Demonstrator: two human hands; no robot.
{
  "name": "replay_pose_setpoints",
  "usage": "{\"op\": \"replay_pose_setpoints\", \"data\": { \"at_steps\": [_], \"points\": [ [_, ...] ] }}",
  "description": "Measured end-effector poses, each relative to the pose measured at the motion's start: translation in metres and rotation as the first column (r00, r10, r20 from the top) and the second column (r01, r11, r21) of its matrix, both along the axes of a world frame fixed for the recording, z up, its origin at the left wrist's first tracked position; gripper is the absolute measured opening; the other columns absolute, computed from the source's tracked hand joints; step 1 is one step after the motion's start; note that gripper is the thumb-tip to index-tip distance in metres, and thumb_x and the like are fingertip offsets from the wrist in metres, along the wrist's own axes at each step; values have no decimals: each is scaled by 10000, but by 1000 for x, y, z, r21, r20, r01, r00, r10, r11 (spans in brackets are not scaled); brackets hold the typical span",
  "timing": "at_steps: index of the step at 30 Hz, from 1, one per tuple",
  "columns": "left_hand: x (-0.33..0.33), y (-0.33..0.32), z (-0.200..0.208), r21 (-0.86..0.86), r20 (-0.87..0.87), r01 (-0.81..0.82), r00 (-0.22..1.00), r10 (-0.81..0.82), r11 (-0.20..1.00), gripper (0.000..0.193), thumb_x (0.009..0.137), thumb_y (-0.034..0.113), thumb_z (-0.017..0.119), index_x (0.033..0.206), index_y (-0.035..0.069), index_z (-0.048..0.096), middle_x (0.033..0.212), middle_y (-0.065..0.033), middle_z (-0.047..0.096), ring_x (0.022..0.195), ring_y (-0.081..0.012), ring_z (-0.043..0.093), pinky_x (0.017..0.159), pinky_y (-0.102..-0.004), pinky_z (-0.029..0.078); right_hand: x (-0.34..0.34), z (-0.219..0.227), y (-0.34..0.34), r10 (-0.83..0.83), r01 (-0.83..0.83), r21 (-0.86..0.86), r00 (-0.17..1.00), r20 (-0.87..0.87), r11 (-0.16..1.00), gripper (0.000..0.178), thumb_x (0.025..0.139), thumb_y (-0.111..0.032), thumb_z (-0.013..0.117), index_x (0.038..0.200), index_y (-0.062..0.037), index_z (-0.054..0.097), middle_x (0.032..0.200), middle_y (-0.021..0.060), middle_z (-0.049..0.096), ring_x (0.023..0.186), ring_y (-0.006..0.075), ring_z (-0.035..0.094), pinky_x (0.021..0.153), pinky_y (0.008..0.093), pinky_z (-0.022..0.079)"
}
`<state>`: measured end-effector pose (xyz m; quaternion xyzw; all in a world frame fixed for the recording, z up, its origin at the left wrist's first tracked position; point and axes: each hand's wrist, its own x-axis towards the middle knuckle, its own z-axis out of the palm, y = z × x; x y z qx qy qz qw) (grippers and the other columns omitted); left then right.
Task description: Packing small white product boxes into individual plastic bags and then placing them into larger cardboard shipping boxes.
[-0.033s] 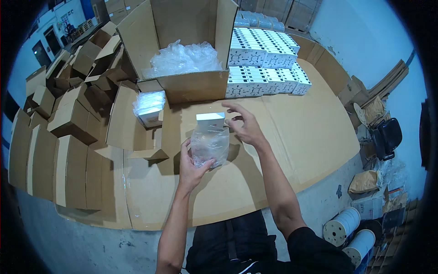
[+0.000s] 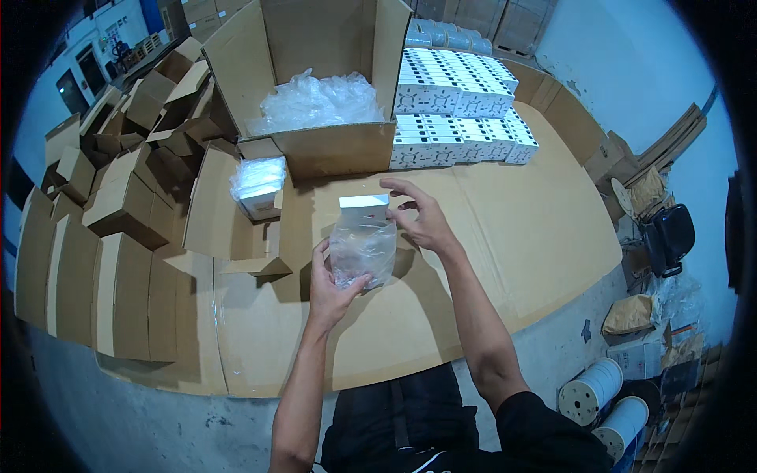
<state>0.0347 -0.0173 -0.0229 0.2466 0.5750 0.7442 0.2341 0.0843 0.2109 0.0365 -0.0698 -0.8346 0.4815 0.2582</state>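
A small white box (image 2: pixel 363 206) stands partly inside a clear plastic bag (image 2: pixel 363 251), its top end poking out of the bag's mouth. My left hand (image 2: pixel 333 285) is wrapped round the lower part of the bag, with the thumb across the front. Beside the bag's upper right edge is my right hand (image 2: pixel 422 217), fingers apart and the index stretched toward the left. Its lower fingertips are close to the bag's rim; whether they touch it I cannot tell. To the left, an opened cardboard carton (image 2: pixel 213 209) holds several bagged white boxes (image 2: pixel 260 185).
A large carton (image 2: pixel 331 150) full of clear plastic bags (image 2: pixel 319 102) stands at the back. Stacked white printed boxes (image 2: pixel 457 98) sit right of it. Several empty brown cartons (image 2: pixel 122 292) crowd the left. All rest around a cardboard-covered table (image 2: pixel 520 236); cable spools (image 2: pixel 591 390) are on the floor.
My right hand has shifted slightly left, nearer the white box and the bag's rim. The left hand and the bag look unmoved.
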Motion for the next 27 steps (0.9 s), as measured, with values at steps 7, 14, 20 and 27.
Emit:
{"op": "replay_pose_setpoints", "data": {
  "at_steps": [7,14,20,27],
  "points": [
    [-7,3,10,-25,44,-7,999,8,1000,923,749,-46,840,1471,39,271,1262,-180,603,1148,-241,640,936,-366,586,-11,-12,4,19,-23,69,997,69,997,420,868,11,713,1272,-102,694,1218,64,722,1065,189,670,882,333,557],
    [-13,3,1,-69,-60,-25,998,20,997,876,772,-4,839,1453,29,290,1248,-189,598,1116,-241,656,861,-338,611,10,-2,23,-76,73,36,993,92,997,366,878,42,701,1226,-73,708,1138,71,736,996,164,687,853,315,577],
    [-18,5,-1,-39,-56,3,998,-5,999,821,774,2,840,1422,23,336,1228,-170,610,1140,-230,642,922,-338,581,3,7,10,-113,-35,-464,951,-287,885,274,917,46,701,1141,3,548,1046,109,630,940,171,665,794,317,639],
    [-21,8,4,-44,-96,-21,995,17,999,786,775,-17,834,1403,21,363,1225,-145,609,1135,-212,635,924,-337,573,-7,11,-14,-117,-206,-654,902,-415,728,213,925,15,715,1049,5,542,1034,119,644,972,188,681,835,343,641]
  ]
}}
